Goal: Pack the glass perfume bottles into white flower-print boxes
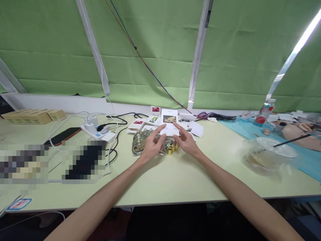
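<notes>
Between my two hands is a white box [170, 127] with a picture of pale yellow pieces on a dark ground, tilted toward me. My left hand [152, 144] grips its left side, thumb at the near edge and forefinger on the face. My right hand [187, 142] holds the right side in the same way. Several clear glass bottles [138, 142] are grouped just left of my left hand. Below the box, several small gold caps [170, 151] stand on the table, partly hidden by my fingers.
White picture cards or flat boxes [136, 124] lie behind the bottles. A power strip [99, 134] with tangled cables is at left, near yellow boxes [32, 116]. At right are a lidded plastic tub [265, 157], a blue sheet [232, 126] and a bottle [265, 112].
</notes>
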The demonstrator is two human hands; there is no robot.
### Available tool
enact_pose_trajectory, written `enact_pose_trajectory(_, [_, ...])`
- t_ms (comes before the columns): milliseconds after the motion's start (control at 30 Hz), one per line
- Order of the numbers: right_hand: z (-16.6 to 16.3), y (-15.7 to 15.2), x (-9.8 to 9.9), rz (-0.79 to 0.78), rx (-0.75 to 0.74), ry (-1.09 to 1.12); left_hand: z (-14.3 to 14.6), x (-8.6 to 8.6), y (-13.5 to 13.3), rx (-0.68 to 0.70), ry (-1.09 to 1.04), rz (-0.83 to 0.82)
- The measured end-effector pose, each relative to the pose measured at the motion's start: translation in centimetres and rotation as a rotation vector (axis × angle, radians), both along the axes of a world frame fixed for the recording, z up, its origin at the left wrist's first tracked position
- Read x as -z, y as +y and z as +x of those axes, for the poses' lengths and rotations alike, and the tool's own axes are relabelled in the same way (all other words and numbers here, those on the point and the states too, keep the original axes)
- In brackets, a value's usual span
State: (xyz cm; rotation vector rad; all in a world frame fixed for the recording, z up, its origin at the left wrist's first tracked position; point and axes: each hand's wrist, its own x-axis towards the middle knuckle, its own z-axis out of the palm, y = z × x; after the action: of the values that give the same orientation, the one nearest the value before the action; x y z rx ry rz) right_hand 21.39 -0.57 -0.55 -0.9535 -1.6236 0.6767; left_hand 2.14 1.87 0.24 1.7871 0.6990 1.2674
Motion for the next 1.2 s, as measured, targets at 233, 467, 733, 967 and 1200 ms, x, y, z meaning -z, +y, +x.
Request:
enact_pose_trajectory(233, [-0.02,-0.06,-0.03,0.01,0.003,0.004,0.0,-0.15,-0.13,0.011,-0.002,-0.003])
enact_pose_trajectory(467, [0.07,0.14,0.17,0.023,0.009,0.006,-0.02,0.24,0.13,0.017,0.001,0.02])
enact_pose_trajectory(733, [-0.07,0.15,0.14,0.032,0.016,0.009,0.11,0.06,0.07,-0.004,0.005,0.022])
enact_pose_trajectory(967, [0.01,0.12,0.17,0.034,0.014,0.0,0.09,0.12,0.09,-0.012,0.013,0.03])
enact_pose_trajectory(1200, [0.15,0.2,0.31,0.031,0.02,-0.012,0.1,-0.01,-0.02,-0.012,0.013,0.017])
